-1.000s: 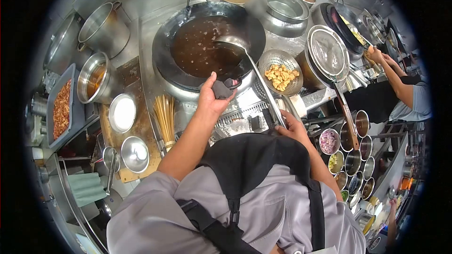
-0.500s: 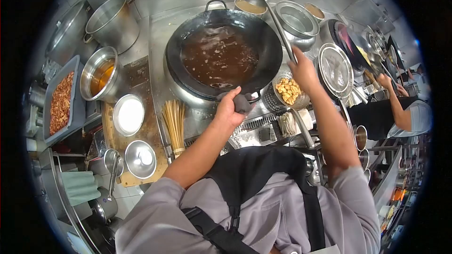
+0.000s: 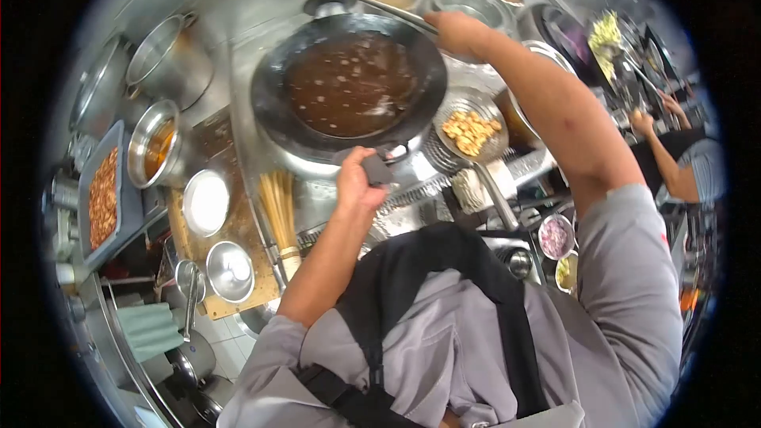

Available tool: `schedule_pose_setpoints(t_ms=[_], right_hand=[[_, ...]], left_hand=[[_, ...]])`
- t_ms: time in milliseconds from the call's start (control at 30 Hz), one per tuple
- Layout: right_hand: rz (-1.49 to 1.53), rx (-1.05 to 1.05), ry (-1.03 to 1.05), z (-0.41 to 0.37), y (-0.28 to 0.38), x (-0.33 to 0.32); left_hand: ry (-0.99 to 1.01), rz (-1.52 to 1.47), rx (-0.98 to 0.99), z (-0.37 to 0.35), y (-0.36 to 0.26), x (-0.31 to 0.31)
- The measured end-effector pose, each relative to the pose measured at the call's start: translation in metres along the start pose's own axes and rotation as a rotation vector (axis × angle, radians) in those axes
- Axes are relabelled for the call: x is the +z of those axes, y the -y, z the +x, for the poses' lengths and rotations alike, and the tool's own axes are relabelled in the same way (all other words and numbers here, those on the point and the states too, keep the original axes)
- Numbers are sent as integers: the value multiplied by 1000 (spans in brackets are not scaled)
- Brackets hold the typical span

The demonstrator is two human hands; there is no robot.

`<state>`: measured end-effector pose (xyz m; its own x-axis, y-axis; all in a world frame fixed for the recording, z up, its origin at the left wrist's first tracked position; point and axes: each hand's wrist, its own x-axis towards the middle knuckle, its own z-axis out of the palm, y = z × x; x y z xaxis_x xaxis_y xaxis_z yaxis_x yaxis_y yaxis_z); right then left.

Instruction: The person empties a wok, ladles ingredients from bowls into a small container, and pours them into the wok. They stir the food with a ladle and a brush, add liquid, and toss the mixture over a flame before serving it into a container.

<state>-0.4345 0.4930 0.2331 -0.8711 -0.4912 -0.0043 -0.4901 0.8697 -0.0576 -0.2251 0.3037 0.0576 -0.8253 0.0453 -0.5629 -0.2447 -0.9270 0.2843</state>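
A large black wok point(image 3: 430, 71) of dark brown liquid point(image 3: 349, 83), oil by its look, sits on the stove in front of me. My left hand point(image 3: 357, 180) is closed round a folded dark cloth point(image 3: 376, 169) at the wok's near handle. My right hand point(image 3: 460, 35) grips the long handle of a ladle point(image 3: 326, 2). The ladle's bowl hangs past the wok's far rim, near the back wall. To the right of the wok, a perforated skimmer point(image 3: 498, 200) holds golden fried pieces point(image 3: 471, 133).
Left of the stove stand a bamboo brush point(image 3: 277, 210), a white bowl point(image 3: 206, 203), a steel bowl point(image 3: 231, 271) and a pot of amber liquid point(image 3: 151, 147). A grey tub point(image 3: 131, 206) holds reddish-brown bits. At far right, a co-worker's arm point(image 3: 670, 162) reaches over another wok.
My right hand has swung the ladle left and away from me, over the wok's far side. The left hand stays at the wok handle. My view has shifted slightly.
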Motion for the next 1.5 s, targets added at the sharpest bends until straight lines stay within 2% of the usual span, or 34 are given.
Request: schedule_pose_setpoints(t_ms=[133, 200, 267, 367, 467, 667, 767, 1067, 1167, 1233, 1500], right_hand=[[-24, -65, -32, -16, -25, -19], [73, 105, 157, -21, -35, -31], [32, 60, 154, -30, -48, -37], [42, 25, 105, -35, -76, -36], [-38, -113, -31, -43, -104, -37], [39, -44, -36, -80, -140, -64], [45, 108, 27, -105, -152, -80], [22, 25, -152, -119, -241, -64], [59, 53, -203, -129, -248, -67], [74, 94, -142, -131, -249, -73], [171, 131, -166, -137, -266, -70]], left_hand=[[23, 34, 22, -23, 20, 25], [-5, 70, 118, -35, 33, 42], [-9, 69, 116, -41, 48, 55], [-33, 78, 168, -48, 70, 74], [-25, 59, 163, -45, 91, 86], [53, 95, 176, -46, 133, 117], [101, 106, 164, -41, 151, 134], [113, 194, 242, -20, 198, 183], [147, 230, 236, 0, 205, 189], [154, 223, 254, 7, 210, 195], [126, 276, 323, 21, 220, 215]])
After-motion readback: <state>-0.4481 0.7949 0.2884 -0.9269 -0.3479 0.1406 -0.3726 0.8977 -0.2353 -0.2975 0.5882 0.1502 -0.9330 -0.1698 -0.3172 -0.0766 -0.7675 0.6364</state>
